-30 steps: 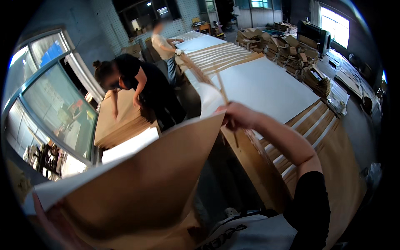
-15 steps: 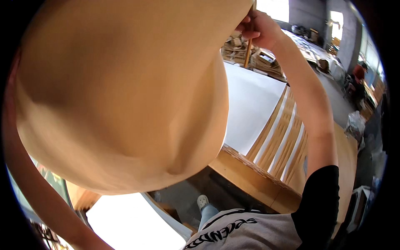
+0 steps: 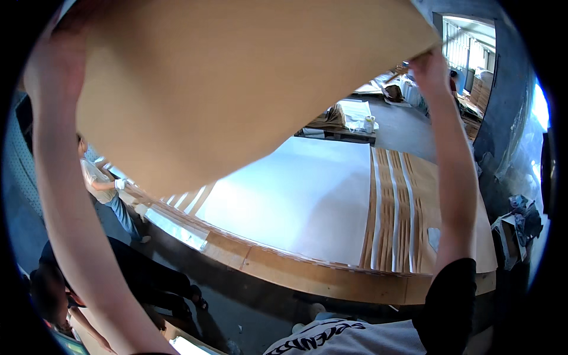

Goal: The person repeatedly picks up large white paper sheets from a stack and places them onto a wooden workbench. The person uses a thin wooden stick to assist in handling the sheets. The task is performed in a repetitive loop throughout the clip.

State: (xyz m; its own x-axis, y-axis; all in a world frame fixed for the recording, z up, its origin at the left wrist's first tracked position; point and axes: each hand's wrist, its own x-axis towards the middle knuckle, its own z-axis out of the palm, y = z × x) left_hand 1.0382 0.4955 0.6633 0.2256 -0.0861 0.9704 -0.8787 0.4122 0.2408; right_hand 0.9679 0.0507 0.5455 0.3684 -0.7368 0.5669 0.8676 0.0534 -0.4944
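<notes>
Brown sheet (image 3: 236,77) hangs raised between the two hands, its broad face filling the upper part of the view and its lower edge sagging below both grips. The right grip (image 3: 430,70) is pinched on one corner of it, and just left of these fingers pokes out what looks like a thin wooden stick (image 3: 396,74). The left grip (image 3: 56,62) seems closed on the opposite side of the sheet, though shadow and blur hide its fingertips. Below and between the grips lies a worktop (image 3: 349,287) with a wooden front edge; on it is a large white sheet (image 3: 296,195), apart from the raised one. Below the right grip, beside that white sheet, a row of overlapping brown and white edges (image 3: 393,207) fans out. Right of the right grip is a bright opening (image 3: 473,59) in the wall. Below and right of the left grip stands a co-worker in a pale top (image 3: 97,177); farther below it, partly behind the left forearm, another person in dark clothes (image 3: 145,269) bends over.
</notes>
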